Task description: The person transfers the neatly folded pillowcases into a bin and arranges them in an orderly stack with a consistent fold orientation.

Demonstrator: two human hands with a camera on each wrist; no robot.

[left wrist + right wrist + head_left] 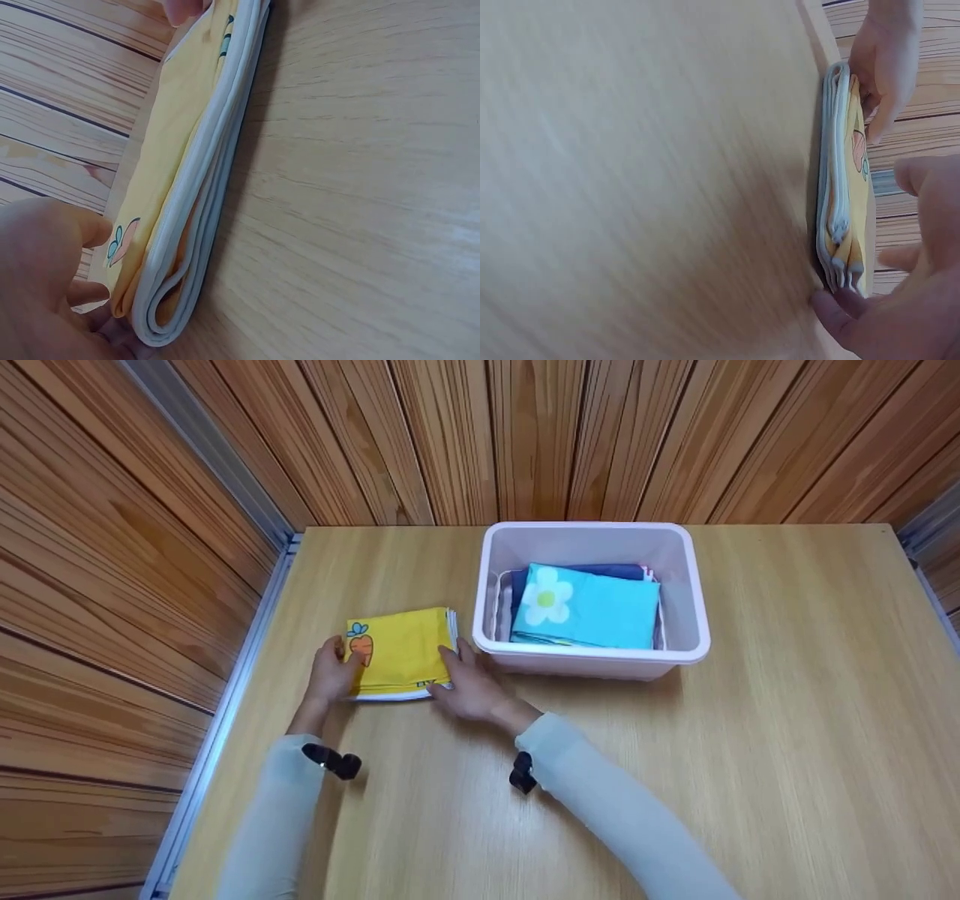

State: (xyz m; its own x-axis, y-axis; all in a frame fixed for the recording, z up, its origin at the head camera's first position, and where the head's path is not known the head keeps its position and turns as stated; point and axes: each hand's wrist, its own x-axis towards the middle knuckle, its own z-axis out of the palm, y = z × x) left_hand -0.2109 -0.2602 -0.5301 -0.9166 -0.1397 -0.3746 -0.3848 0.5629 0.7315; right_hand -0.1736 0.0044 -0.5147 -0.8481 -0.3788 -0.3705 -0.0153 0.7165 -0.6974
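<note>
- Lying flat toward the left part of the tabletop (787, 750), well back from the near edge, the folded yellow cloth (401, 649) is sitting just beside the pink bin (592, 664), apart from its wall.
- You are bracketing it from both sides: your left hand (330, 671) is touching its left edge by the carrot print, and your right hand (469, 686) is touching its right near corner.
- Fingers on both hands are looking relaxed and laid against the cloth; whether any are hooking under the layers, you cannot tell from these views.
- The cloth is likely handling as light, soft and floppy: the left wrist view is showing several stacked folds with a white edge, which could be slipping apart if lifted by one corner.
- Taking hold at the two opposite edges, thumbs above and fingers beneath the whole stack, is looking like the surest way.
- Some dark lettering is showing at the near edge, too small to read.
- A turquoise cloth (589, 607) with a flower is already lying in the bin.
</note>
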